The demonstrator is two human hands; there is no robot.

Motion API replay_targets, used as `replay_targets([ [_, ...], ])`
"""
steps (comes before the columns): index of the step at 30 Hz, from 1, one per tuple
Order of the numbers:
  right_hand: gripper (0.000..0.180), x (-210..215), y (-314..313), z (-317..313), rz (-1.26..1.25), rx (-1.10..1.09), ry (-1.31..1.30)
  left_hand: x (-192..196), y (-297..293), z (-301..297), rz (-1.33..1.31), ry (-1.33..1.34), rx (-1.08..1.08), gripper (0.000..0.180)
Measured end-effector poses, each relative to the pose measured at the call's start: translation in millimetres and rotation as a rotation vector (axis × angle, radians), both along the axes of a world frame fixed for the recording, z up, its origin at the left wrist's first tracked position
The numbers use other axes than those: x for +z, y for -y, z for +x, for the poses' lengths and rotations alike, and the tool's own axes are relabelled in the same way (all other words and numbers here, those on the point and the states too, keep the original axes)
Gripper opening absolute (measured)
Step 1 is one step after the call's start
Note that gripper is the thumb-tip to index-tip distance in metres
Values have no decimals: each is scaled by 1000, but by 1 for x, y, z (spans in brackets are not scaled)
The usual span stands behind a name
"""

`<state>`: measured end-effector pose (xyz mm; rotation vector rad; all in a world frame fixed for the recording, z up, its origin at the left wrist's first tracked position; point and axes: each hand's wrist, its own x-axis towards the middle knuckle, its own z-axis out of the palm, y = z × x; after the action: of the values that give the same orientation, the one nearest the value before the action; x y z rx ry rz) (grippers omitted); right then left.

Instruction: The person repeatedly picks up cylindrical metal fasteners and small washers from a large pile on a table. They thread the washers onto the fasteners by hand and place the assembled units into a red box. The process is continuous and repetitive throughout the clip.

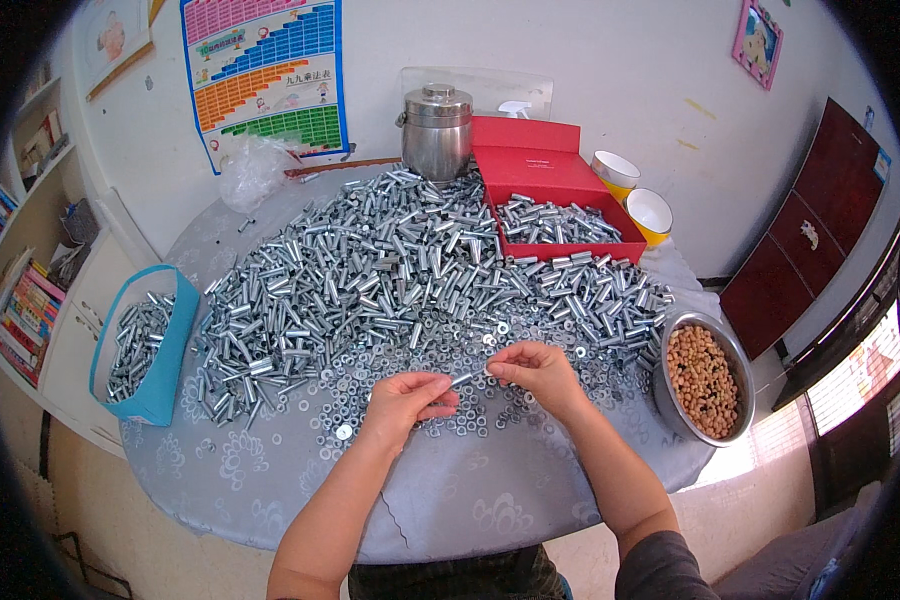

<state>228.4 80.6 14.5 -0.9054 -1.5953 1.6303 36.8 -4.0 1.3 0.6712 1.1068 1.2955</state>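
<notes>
My left hand (408, 402) is closed around one end of a small silver metal bolt or sleeve (463, 380), its thumb and fingers pinched together. From the other side, my right hand (536, 372) pinches at the far end of the same piece. Whether a small washer or nut sits between the right fingertips is too small to tell. Both hands hover over a scatter of loose washers and nuts (460, 412). Behind them rises a broad heap of shiny metal sleeves and bolts (370, 262).
A blue fabric bin (177, 350) of metal parts stands at left, an open red box (570, 251) of them behind. A steel bowl (663, 392) of nuts in shells sits at right. A steel canister (437, 130), plastic bag (253, 175) and yellow-white cups (650, 212) are at the back.
</notes>
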Motion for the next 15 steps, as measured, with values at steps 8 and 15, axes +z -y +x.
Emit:
replay_targets([
  [8,16,4,6,-2,302,4,183,-2,0,0,-22,58,-46,19],
  [15,19,10,10,-4,475,72,230,-1,1,2,-2,57,-67,20],
])
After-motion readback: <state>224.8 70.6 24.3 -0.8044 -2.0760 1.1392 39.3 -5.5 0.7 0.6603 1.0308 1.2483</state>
